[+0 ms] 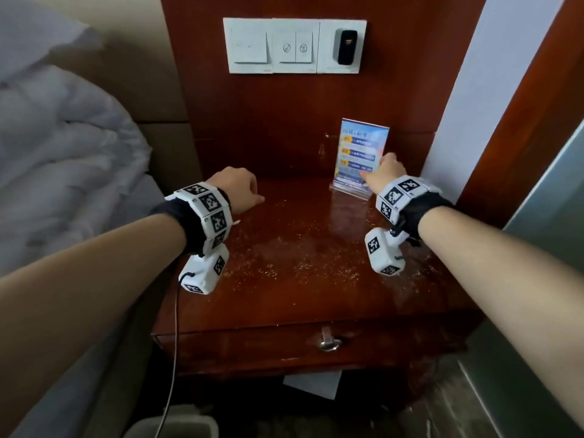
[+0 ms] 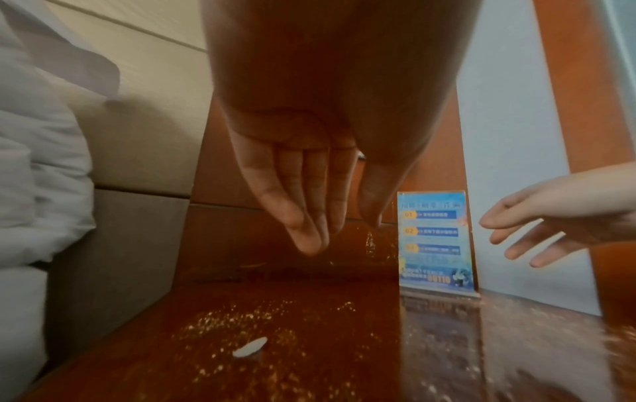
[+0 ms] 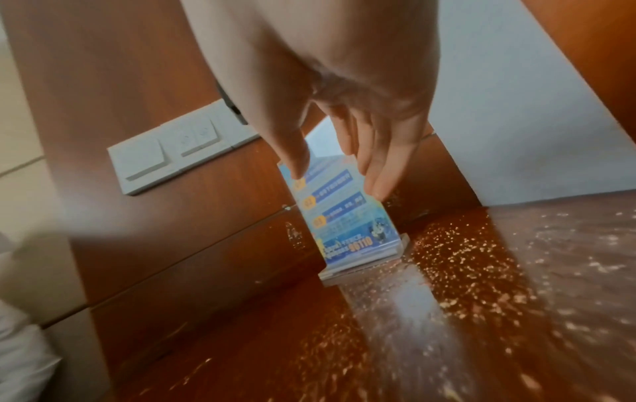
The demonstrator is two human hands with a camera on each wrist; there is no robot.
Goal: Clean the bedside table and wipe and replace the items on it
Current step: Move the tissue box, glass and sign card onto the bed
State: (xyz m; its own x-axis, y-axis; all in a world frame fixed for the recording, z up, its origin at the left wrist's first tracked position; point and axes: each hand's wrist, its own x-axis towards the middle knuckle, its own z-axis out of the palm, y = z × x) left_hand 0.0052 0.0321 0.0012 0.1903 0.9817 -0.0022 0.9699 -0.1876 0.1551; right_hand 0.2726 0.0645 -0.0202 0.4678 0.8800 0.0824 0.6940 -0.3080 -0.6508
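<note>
Tabletop (image 1: 300,279) speckled with crumbs; sign holder (image 1: 360,156) stands at 1 o'clock. Right hand (image 1: 384,175) fingers spread at the sign, contact unclear. Left hand (image 1: 237,189) at 10 o'clock, fingers straight, holding nothing.

Only the sign stand (image 1: 360,159) occupies the bedside table (image 1: 300,295), at its back right corner; the remaining top lies open.

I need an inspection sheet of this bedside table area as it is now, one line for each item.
Surface: bedside table top, glossy wood, strewn with pale crumbs.
Job's things: acrylic sign stand upright at back right; no cloth seen.
Clutter: white scrap on the top.
Hands: left hand empty above the top; right hand open, reaching at the stand.
Cables: thin wire hanging from left wrist unit.
Surroundings: bed left, switch panel above.
</note>
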